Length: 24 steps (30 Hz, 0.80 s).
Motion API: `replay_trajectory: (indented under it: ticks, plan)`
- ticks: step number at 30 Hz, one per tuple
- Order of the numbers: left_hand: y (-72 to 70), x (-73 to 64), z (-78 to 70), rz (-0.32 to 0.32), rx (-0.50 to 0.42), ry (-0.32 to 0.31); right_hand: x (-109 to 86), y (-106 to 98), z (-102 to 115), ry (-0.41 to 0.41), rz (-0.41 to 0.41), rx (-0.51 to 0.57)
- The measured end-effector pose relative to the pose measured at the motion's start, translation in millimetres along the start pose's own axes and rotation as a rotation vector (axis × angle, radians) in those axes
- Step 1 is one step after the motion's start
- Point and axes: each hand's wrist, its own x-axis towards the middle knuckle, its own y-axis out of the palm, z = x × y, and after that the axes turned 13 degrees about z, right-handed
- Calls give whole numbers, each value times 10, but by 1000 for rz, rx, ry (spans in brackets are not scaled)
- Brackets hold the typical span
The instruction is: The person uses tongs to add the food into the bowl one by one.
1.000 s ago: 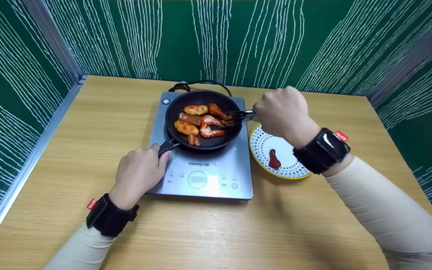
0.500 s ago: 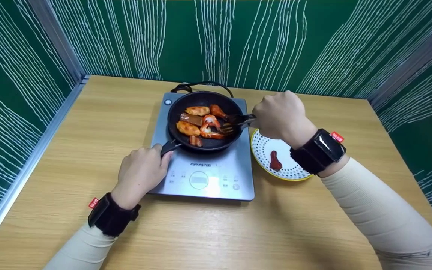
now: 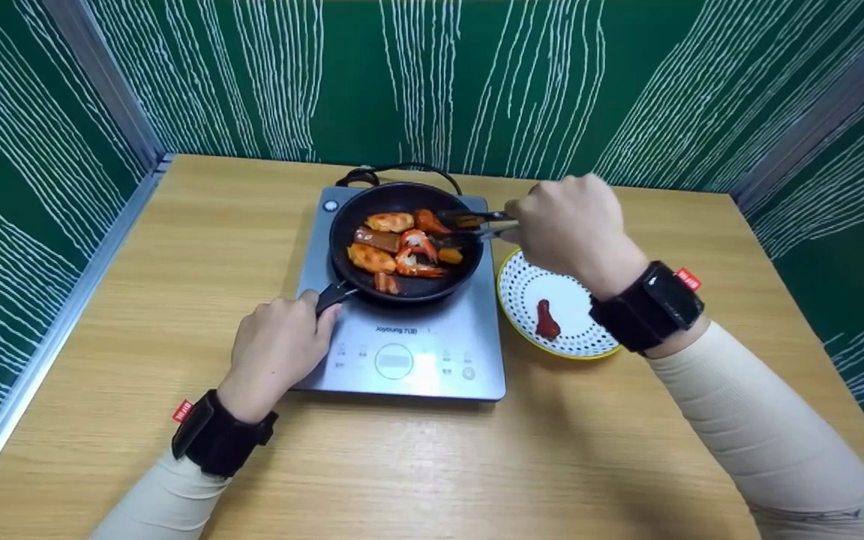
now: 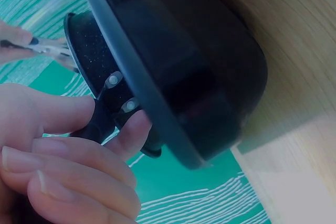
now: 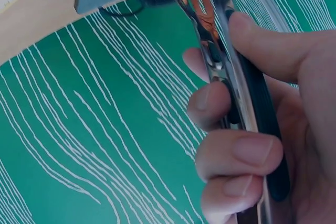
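My left hand [image 3: 278,341] grips the black handle [image 3: 333,295] of a frying pan [image 3: 402,196], which sits on an induction cooker [image 3: 439,375]. My right hand [image 3: 571,229] holds metal tongs [image 3: 490,225] with dark grips, seen close in the right wrist view. The tongs' two ends reach over the pan's right side, spread apart, beside a drumstick [image 3: 428,220]. Also in the pan lie shrimp [image 3: 418,268], two chicken wings [image 3: 389,222], a brown slab [image 3: 376,239], a bacon-like piece [image 3: 386,283] and an orange-yellow piece [image 3: 450,256].
A white plate with a dotted border and yellow rim [image 3: 574,345] stands right of the cooker, partly under my right forearm, bearing a dark red drumstick [image 3: 547,321]. A black cord [image 3: 417,166] loops behind the cooker. Green, white-streaked walls [image 3: 357,75] enclose the wooden table [image 3: 199,247].
The tongs' ends have shifted up from the shrimp's right end toward the pan's drumstick and spread wider, uncovering the orange-yellow piece. My left hand keeps its hold on the handle.
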Motion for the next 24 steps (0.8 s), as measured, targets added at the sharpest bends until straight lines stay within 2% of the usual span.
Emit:
replay_trajectory:
  ticks: [5, 9, 14, 18, 24]
  plan:
    - [8, -7, 9, 0, -13, 3, 31, 130, 53, -25, -61, -6]
    - [7, -7, 12, -19, 1, 13, 6, 162, 41, -27, -81, 2]
    - [10, -6, 14, -20, 6, 13, -105, 196, -58, -27, -90, 77]
    - [10, -1, 9, -13, -2, 13, -318, 308, -239, -24, -114, 163]
    - [0, 4, 13, -12, 7, 14, -818, 705, -516, 18, -191, 267]
